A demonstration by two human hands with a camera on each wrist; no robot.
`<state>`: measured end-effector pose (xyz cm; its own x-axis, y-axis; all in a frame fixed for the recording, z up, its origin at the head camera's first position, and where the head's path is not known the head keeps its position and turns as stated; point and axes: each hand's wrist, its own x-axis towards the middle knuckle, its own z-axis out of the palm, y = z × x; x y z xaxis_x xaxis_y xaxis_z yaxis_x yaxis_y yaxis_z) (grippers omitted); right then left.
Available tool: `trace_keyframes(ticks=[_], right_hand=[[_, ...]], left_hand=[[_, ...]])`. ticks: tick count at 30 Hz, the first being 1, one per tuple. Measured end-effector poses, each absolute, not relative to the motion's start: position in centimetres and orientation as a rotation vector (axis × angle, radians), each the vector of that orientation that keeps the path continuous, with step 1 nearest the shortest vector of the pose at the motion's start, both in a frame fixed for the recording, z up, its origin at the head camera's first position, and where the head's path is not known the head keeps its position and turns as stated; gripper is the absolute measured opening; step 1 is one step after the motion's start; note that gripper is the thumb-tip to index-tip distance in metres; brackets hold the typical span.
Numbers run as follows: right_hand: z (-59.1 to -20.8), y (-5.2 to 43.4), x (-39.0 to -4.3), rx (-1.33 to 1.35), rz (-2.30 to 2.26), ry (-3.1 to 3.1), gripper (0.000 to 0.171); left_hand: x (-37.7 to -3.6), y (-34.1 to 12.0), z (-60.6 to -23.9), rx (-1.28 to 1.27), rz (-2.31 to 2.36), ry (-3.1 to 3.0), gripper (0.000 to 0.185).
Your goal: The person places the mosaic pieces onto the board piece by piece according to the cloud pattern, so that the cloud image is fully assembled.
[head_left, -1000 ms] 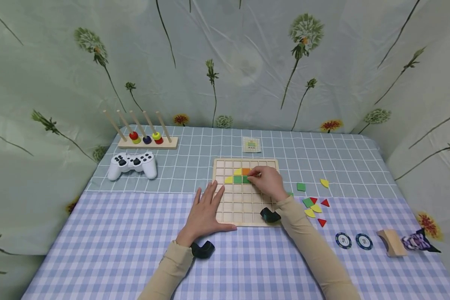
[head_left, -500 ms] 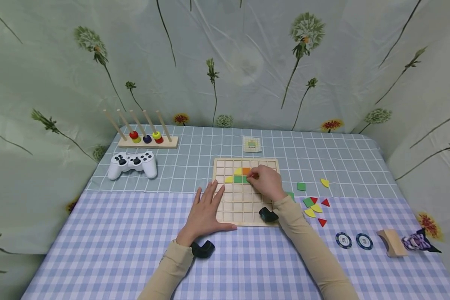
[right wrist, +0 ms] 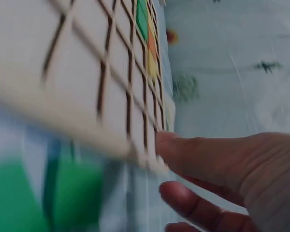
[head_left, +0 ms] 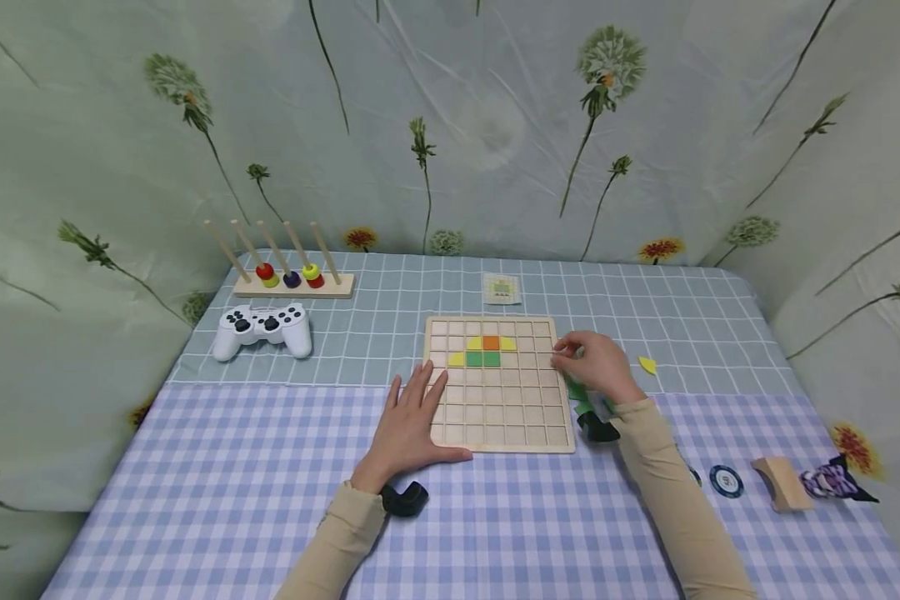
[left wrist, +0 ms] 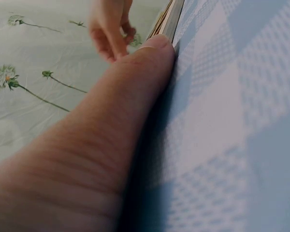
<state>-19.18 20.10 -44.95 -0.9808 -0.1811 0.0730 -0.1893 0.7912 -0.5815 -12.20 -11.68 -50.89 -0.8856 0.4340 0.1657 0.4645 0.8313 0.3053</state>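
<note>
A wooden grid board [head_left: 525, 417] lies mid-table, with an orange tile [head_left: 491, 342], yellow tiles [head_left: 507, 343] and green tiles [head_left: 483, 359] set in its upper rows. My left hand [head_left: 412, 417] lies flat on the cloth, its fingers on the board's left edge; in the left wrist view the thumb [left wrist: 135, 82] lies against the board's rim [left wrist: 173, 19]. My right hand [head_left: 594, 365] hovers just past the board's right edge, fingers relaxed with nothing seen in them. The right wrist view shows its fingers [right wrist: 208, 154] beside the board [right wrist: 87, 72] and green loose pieces [right wrist: 19, 203].
A white game controller [head_left: 262, 329] and a peg rack with rings [head_left: 292, 282] stand at the back left. A small pattern card [head_left: 502, 289] lies behind the board. To the right are a loose yellow piece [head_left: 647, 365], a poker chip [head_left: 726, 481], a wooden arch block [head_left: 780, 485] and a striped cloth toy [head_left: 832, 482].
My right hand has left the board's upper rows and moved right, past its edge. A yellow tile shows to the right of the orange one. The left hand has stayed put.
</note>
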Motion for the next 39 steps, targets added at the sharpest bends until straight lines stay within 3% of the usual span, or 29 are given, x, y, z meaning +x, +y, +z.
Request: trace_keyframes(ticks=[8,15,27,39], right_hand=[[-44.3,25.2,-18.0,0.252,0.864,-3.144,0.022],[-44.8,26.4,-17.5,0.238,0.916,-3.16,0.023],[-45.1,24.9,-17.1,0.181,0.937,-3.022,0.016],[-45.1,19.2,-18.9,0.348,1.153,-2.896,0.015]], left_hand=[[-12.2,-11.8,-50.9,-0.716,-0.507,-2.946,0.12],[-12.2,-11.9,-50.7,-0.718,-0.5,-2.935,0.12],[-12.2,-11.8,-50.7,-0.725,-0.511,-2.94,0.121],[-12.2,-11.8,-50.8,-0.718,-0.517,-2.929,0.12]])
